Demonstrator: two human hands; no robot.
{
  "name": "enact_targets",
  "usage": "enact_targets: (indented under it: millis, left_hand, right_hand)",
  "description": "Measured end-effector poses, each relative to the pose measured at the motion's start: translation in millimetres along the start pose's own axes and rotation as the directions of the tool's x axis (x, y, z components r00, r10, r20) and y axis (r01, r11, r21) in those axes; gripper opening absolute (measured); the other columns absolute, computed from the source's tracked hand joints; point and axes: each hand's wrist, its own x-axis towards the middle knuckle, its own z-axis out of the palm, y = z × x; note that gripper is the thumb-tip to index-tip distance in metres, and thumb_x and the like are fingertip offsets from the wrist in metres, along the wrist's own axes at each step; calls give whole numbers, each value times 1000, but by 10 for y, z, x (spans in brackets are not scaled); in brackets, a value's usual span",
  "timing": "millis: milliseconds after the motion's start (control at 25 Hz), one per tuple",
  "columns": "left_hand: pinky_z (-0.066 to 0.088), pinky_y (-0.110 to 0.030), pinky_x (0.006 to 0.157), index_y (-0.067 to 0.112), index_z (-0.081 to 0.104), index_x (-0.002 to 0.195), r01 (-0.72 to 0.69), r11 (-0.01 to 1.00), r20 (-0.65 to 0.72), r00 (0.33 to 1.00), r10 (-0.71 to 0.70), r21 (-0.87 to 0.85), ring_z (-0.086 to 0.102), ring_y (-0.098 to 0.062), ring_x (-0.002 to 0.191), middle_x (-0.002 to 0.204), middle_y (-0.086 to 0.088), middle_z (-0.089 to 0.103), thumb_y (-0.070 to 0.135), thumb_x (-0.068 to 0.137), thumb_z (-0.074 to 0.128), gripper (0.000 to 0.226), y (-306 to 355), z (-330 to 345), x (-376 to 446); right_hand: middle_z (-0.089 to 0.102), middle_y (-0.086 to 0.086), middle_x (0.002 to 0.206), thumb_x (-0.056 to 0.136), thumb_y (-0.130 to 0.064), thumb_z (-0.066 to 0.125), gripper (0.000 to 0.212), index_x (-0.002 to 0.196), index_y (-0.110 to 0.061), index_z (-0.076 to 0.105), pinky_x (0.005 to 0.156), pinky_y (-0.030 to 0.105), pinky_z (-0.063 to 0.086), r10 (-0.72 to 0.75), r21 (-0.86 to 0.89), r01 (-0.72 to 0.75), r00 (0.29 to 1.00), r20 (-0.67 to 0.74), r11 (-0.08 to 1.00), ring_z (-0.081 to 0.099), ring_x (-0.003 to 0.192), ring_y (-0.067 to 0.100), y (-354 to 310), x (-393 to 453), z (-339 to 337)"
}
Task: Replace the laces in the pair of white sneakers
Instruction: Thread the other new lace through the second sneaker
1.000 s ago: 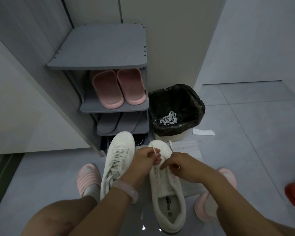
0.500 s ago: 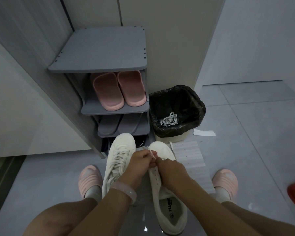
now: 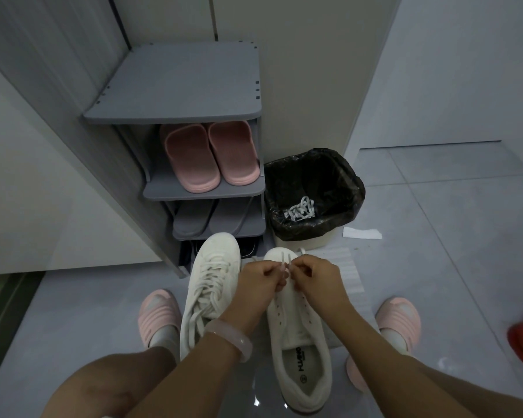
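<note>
On the grey tiled floor (image 3: 453, 267), two white low-top sneakers lie side by side, toes pointing far. One white sneaker on the left (image 3: 209, 285) is fully laced with a white lace. Its partner, the unlaced white sneaker on the right (image 3: 296, 333), shows bare eyelets and a printed insole, and partly rests on a sheet of white ridged foam (image 3: 349, 273).

Over the toe end of the right sneaker, both hands meet. The left hand (image 3: 261, 283), with a pale pink bangle (image 3: 233, 339) on its wrist, has its fingers curled and pinches one tip of a new white shoelace (image 3: 286, 259). The right hand (image 3: 317, 277) pinches the other tip just beside it. Both tips stand upright and close together between the fingers.

Beyond the sneakers stands a grey tiered shoe rack (image 3: 187, 86) with pink rubber slippers (image 3: 212, 155) on one shelf and grey slippers (image 3: 206, 218) below. Right of the rack, a bin lined with a black plastic bag (image 3: 311, 188) holds a bundle of old white laces (image 3: 301, 209). A scrap of white paper (image 3: 363, 233) lies near the bin. The person's feet wear pink slides (image 3: 157, 312), one on each side of the sneakers.
</note>
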Motion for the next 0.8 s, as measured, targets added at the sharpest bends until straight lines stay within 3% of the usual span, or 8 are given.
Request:
enact_targets:
  millis: [200, 280, 440, 520, 640, 800]
  left_hand:
    - [54, -32, 75, 18, 66, 69, 8, 1000, -38, 999, -7, 15, 59, -13, 63, 63, -1, 62, 6, 91, 53, 28, 15, 27, 18]
    - [54, -34, 76, 20, 65, 66, 5, 1000, -58, 998, -4, 31, 60, -13, 63, 62, -1, 62, 6, 91, 54, 30, 9, 46, 15]
    - [53, -26, 69, 7, 70, 79, -30, 992, -71, 997, 38, 121, 60, -4, 56, 60, 4, 62, 8, 90, 54, 20, -20, 66, 28]
    - [53, -27, 68, 6, 71, 80, -79, 979, -68, 993, 93, 187, 60, -7, 59, 62, 6, 62, 10, 90, 55, 19, -45, 63, 34]
    - [45, -10, 61, 5, 71, 80, -139, 951, -72, 984, 165, 275, 55, -1, 58, 62, 9, 59, 12, 90, 55, 20, -44, 73, 4]
    - [40, -5, 56, 2, 70, 80, -177, 943, -39, 980, 196, 283, 56, 7, 55, 60, 10, 58, 9, 91, 53, 22, -6, 74, -27]
  right_hand:
    - [66, -1, 71, 87, -17, 63, 10, 82, -10, 69, 58, 13, 43, 65, 92, -59, 996, -69, 994, 59, 63, 10, -10, -17, 48]
    - [66, 0, 69, 86, -13, 63, 7, 83, -10, 68, 56, 12, 46, 110, 178, -96, 992, -70, 979, 60, 60, 7, -28, -23, 36]
    - [67, 3, 71, 87, -9, 62, 9, 88, -6, 69, 57, 12, 51, 178, 300, -159, 983, -39, 941, 62, 60, 8, -10, -34, 39]
    - [67, 1, 71, 87, -8, 60, 10, 91, -6, 70, 59, 15, 53, 191, 344, -166, 981, -40, 924, 63, 62, 8, -5, -48, 57]
    - [67, -2, 71, 89, -10, 59, 14, 94, -8, 71, 61, 16, 54, 195, 373, -174, 981, -20, 912, 63, 60, 3, 9, -48, 69]
    - [67, 1, 69, 90, -17, 59, 15, 88, -11, 72, 68, 28, 57, 159, 396, -149, 987, 7, 906, 64, 66, 12, 2, -50, 64]
